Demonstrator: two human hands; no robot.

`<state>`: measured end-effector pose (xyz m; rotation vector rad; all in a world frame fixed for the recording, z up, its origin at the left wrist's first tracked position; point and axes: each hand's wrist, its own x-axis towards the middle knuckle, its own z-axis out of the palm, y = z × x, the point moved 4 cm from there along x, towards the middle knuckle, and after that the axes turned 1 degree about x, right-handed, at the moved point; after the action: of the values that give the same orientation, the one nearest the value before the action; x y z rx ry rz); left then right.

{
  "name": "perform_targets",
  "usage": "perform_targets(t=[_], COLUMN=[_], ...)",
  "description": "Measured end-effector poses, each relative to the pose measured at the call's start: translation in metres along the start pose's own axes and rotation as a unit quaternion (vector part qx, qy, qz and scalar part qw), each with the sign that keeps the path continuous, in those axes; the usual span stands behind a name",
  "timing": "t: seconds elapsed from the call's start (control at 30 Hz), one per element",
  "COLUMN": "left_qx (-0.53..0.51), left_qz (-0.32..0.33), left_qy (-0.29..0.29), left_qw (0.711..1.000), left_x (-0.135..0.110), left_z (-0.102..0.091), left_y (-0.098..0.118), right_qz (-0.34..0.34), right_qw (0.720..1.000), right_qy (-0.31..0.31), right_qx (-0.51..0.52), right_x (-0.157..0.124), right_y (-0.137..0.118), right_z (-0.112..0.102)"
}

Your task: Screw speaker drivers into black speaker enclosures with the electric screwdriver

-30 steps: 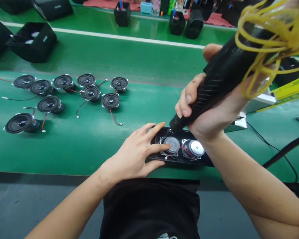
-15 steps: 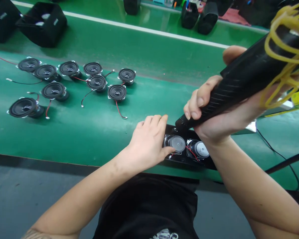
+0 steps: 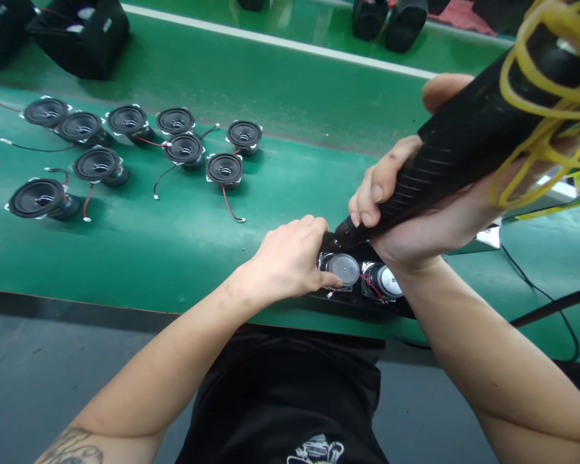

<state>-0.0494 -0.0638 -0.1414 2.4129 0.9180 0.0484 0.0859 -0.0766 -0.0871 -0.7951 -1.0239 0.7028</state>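
Note:
My right hand (image 3: 415, 212) is wrapped round a black electric screwdriver (image 3: 464, 154) with yellow rubber bands (image 3: 551, 96) looped on its upper part. Its tip points down at the far left corner of a black speaker housing (image 3: 362, 303) at the near edge of the green bench. Two small speakers sit in the housing, magnets up, with red wires: the left speaker (image 3: 344, 269) and the right speaker (image 3: 385, 281). My left hand (image 3: 290, 261) has its fingers curled over the housing's left end, thumb touching the left speaker.
Several loose speaker drivers (image 3: 183, 147) with red and black leads lie on the green bench (image 3: 174, 245) at the left. Black speaker cases (image 3: 84, 32) stand at the far left, more (image 3: 401, 22) beyond a white line. A black cable (image 3: 555, 303) runs at the right.
My left hand's spread fingers have curled in over the housing's left end. The camera view has shifted, and the screwdriver tip stays at the housing's far left corner.

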Motion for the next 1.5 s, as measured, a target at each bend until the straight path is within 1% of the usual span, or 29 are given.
perform_targets(t=[0.03,0.17,0.2,0.3,0.4,0.43,0.5,0.57,0.73,0.83,1.03,1.23,1.43,1.5], left_qx=[0.000,-0.001,-0.001,0.000,-0.002,-0.002,-0.003,-0.004,-0.002,-0.001,-0.004,0.006,0.015,0.015], left_qz=[0.002,0.006,0.006,0.005,0.003,0.003,0.003,0.004,0.005,0.005,0.009,0.007,0.005,0.006], left_qy=[-0.001,-0.004,-0.005,-0.004,-0.004,-0.004,-0.005,-0.004,-0.003,-0.002,-0.007,-0.010,-0.006,-0.003], left_qw=[1.000,1.000,1.000,1.000,1.000,1.000,1.000,1.000,1.000,1.000,1.000,1.000,1.000,1.000], left_x=[0.001,0.003,0.003,0.004,0.003,0.003,0.003,0.003,0.003,0.003,0.004,0.003,0.003,0.003], left_z=[0.000,0.000,0.000,0.000,-0.001,-0.001,-0.001,-0.001,0.001,0.001,0.000,0.000,-0.001,-0.001], left_y=[0.000,-0.001,-0.001,0.000,0.000,0.000,0.000,-0.001,-0.001,-0.001,0.000,0.000,0.001,0.002], right_qz=[0.005,-0.026,-0.016,0.058,0.094,0.097,0.091,0.081,0.082,0.074,0.063,0.073,0.043,0.043], right_qw=[1.000,0.999,0.999,0.997,0.996,0.995,0.996,0.997,0.997,0.997,0.998,0.995,0.996,0.994], right_qy=[-0.001,-0.024,-0.029,-0.040,0.001,0.014,0.018,0.009,-0.008,-0.021,-0.010,-0.048,-0.071,-0.081], right_qx=[-0.002,0.026,0.028,0.013,-0.002,-0.004,-0.002,0.005,0.011,0.017,0.021,0.038,0.043,0.051], right_x=[0.000,-0.002,-0.003,-0.004,-0.003,-0.002,-0.002,-0.002,-0.004,-0.005,-0.009,-0.016,-0.018,-0.018], right_y=[0.003,0.000,-0.002,-0.006,-0.009,-0.010,-0.010,-0.009,-0.005,-0.004,0.002,0.011,0.020,0.024], right_z=[-0.001,0.003,0.004,0.007,0.006,0.005,0.005,0.004,0.001,0.003,0.005,0.006,0.007,0.007])
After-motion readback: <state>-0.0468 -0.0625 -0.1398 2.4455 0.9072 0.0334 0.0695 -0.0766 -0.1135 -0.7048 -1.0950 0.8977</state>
